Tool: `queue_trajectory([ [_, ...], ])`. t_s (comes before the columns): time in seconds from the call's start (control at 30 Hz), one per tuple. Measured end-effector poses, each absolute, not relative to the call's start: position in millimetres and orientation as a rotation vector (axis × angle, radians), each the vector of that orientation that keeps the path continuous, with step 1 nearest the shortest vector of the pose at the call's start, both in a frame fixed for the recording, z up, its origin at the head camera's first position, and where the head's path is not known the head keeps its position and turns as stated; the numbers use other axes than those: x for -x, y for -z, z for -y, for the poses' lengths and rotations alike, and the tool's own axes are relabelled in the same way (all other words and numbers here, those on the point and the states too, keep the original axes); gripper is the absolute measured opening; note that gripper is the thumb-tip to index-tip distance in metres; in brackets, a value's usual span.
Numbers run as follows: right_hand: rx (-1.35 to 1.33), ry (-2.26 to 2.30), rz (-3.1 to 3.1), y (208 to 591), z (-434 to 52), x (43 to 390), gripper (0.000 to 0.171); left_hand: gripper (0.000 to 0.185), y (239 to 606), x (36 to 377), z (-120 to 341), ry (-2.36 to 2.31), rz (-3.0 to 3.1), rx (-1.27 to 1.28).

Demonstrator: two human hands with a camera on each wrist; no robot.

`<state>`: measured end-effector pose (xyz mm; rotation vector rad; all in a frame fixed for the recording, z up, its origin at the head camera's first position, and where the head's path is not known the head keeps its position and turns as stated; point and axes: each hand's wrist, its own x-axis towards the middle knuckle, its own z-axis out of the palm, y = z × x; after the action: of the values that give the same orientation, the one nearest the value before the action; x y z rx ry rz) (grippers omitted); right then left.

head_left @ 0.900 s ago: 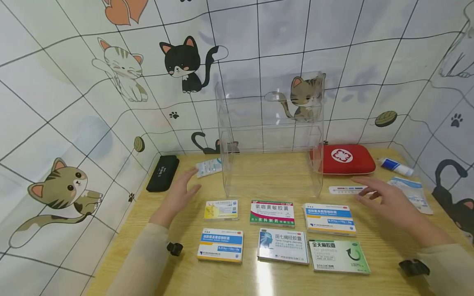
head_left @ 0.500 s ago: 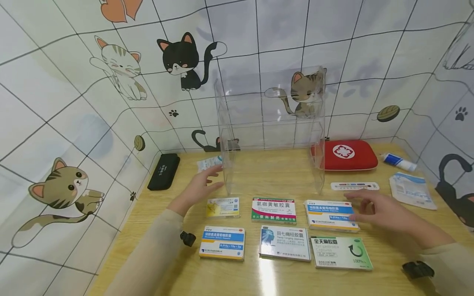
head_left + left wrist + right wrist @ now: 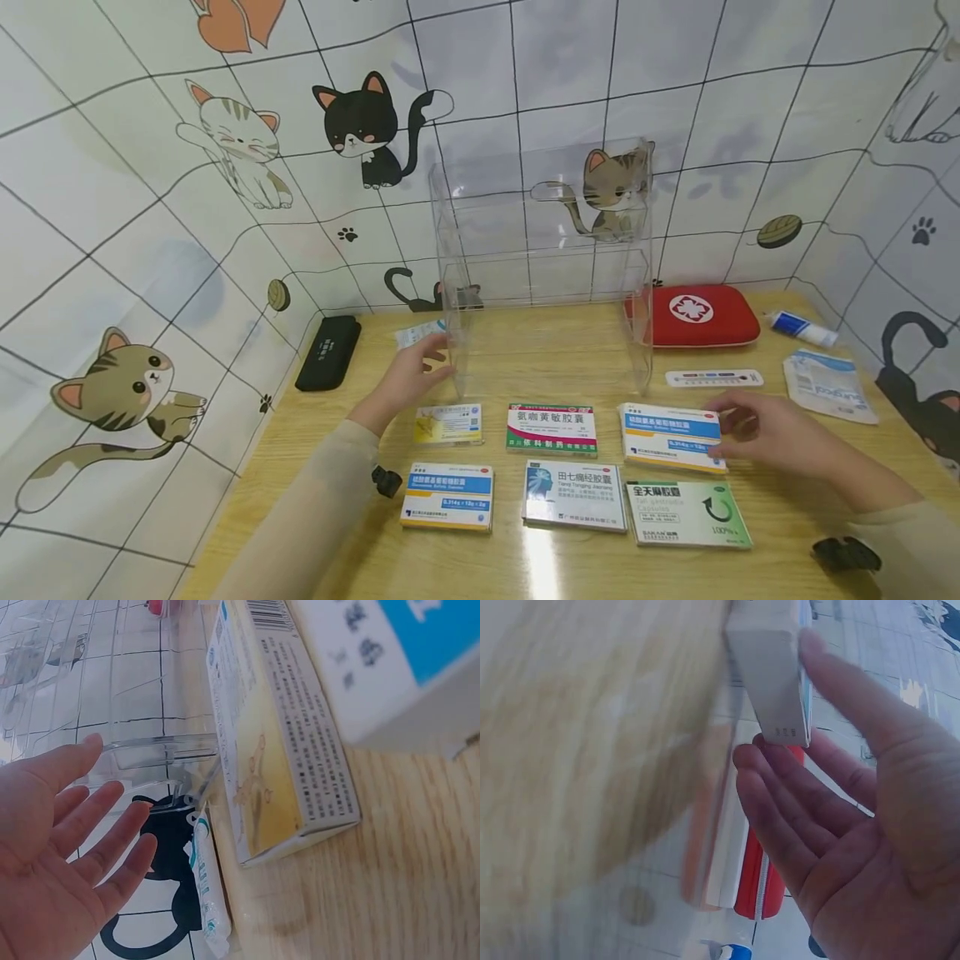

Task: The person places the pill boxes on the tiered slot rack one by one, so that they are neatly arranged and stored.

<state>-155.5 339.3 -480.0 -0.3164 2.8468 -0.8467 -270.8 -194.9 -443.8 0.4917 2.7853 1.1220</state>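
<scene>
My right hand [image 3: 738,421] lies at the right end of a blue-and-white medicine box [image 3: 670,435] in the back row. In the right wrist view the thumb of that hand [image 3: 840,802] touches the box [image 3: 769,667] while the fingers stay fairly straight under it. With straight fingers, my left hand [image 3: 420,367] is at the lower left wall of a clear acrylic shelf [image 3: 540,250]. The left wrist view shows this hand [image 3: 67,847] spread beside the shelf [image 3: 150,690], close to a yellow box [image 3: 274,742].
Several medicine boxes lie in two rows on the wooden table [image 3: 555,350]. A red first-aid pouch [image 3: 697,315], a tube [image 3: 804,329], a strip [image 3: 714,377] and a sachet pack [image 3: 828,385] sit at the right. A black case [image 3: 328,352] lies at the left.
My left hand moved right to the shelf's left wall. My right hand moved left and down from beside the strip to the end of the blue-and-white box.
</scene>
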Motion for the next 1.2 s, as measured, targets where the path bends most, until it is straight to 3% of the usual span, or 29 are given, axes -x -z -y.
queue_trajectory([
  [0.2, 0.195, 0.981, -2.830, 467.9, -340.8, 151.6, 0.050, 0.062, 449.8, 272.1, 196.1, -1.144, -2.793, -0.477],
  [0.4, 0.236, 1.117, -2.972, 453.0, -347.5, 148.7, 0.027, 0.063, 452.8, 272.4, 195.0, -1.160, -2.796, -0.472],
  [0.6, 0.230, 1.225, -3.103, 410.3, -336.9, 156.3, 0.028, 0.063, 453.1, 272.2, 193.0, -1.171, -2.784, -0.493],
  [0.93, 0.229, 1.489, -3.112, 288.0, -255.2, 235.4, 0.041, 0.062, 447.2, 268.8, 203.2, -1.176, -2.819, -0.440],
  [1.2, 0.318, 1.689, -3.177, 229.9, -195.7, 310.4, 0.034, 0.063, 446.7, 270.2, 195.4, -1.146, -2.804, -0.478],
])
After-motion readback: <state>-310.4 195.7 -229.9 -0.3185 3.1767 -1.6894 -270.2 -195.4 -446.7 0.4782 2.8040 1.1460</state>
